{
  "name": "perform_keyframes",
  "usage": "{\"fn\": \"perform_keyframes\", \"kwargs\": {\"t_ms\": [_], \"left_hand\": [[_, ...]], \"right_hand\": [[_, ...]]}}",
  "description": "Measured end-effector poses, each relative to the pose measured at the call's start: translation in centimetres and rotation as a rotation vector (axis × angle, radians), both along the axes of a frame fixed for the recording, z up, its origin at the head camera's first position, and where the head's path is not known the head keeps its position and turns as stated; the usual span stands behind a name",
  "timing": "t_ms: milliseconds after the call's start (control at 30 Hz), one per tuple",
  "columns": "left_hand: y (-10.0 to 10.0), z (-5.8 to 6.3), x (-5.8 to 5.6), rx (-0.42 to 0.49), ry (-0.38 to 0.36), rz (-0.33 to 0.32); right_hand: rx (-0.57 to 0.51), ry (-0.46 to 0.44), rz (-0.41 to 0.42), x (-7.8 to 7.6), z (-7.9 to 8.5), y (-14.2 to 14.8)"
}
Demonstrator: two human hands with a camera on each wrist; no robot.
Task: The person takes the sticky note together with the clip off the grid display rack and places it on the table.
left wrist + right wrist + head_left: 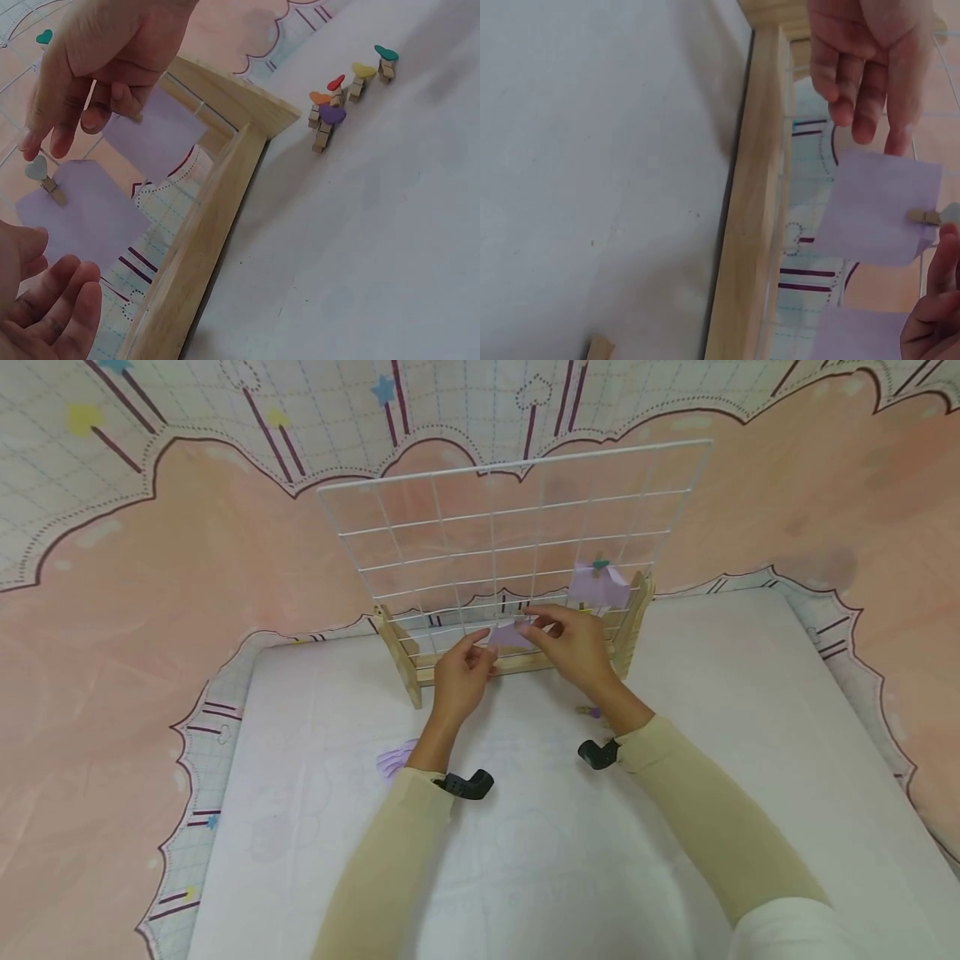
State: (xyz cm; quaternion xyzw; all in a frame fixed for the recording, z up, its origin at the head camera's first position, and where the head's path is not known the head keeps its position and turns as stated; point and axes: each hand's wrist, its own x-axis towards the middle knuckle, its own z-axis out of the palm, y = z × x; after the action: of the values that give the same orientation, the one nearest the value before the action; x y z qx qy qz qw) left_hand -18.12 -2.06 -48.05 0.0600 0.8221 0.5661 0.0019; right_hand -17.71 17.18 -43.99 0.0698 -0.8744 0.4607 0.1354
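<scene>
A purple paper [90, 214] hangs on the white wire grid [465, 550] with a small wooden clothespin [922, 217] at its upper edge, topped by a white heart [36, 168]. My right hand [573, 643] has its fingertips right at that heart, thumb and index finger apart. My left hand [461, 677] is at the paper's left edge, its fingers loosely extended and an index fingertip meeting the edge. Another purple paper [161, 139] hangs beside it, partly behind my right hand. Higher on the right, a purple paper [598, 589] is clipped under a green heart [600, 565].
Wooden feet [397, 660] and a low wooden rail [202, 262] support the grid. Several heart-topped clothespins [322, 127] lie on the white tabletop [540, 843] near my right wrist. Purple papers [396, 760] lie by my left wrist. A patterned cloth [225, 543] spreads behind.
</scene>
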Motion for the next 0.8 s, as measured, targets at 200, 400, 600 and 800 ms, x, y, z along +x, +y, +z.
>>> {"fn": "perform_keyframes", "kwargs": {"t_ms": [200, 400, 600, 800], "left_hand": [[0.2, 0.0, -0.5, 0.043, -0.007, -0.011], [0.6, 0.0, -0.9, 0.086, -0.020, -0.014], [1.1, -0.2, -1.2, 0.115, -0.016, 0.003], [1.1, -0.3, -1.1, 0.106, -0.003, 0.027]], "right_hand": [[0.030, 0.012, 0.002, -0.4, 0.2, -0.6], [0.065, 0.039, 0.014, -0.7, 0.2, -1.1], [0.140, 0.033, 0.005, -0.9, 0.2, -1.4], [0.214, 0.041, -0.014, -1.1, 0.1, -1.6]]}}
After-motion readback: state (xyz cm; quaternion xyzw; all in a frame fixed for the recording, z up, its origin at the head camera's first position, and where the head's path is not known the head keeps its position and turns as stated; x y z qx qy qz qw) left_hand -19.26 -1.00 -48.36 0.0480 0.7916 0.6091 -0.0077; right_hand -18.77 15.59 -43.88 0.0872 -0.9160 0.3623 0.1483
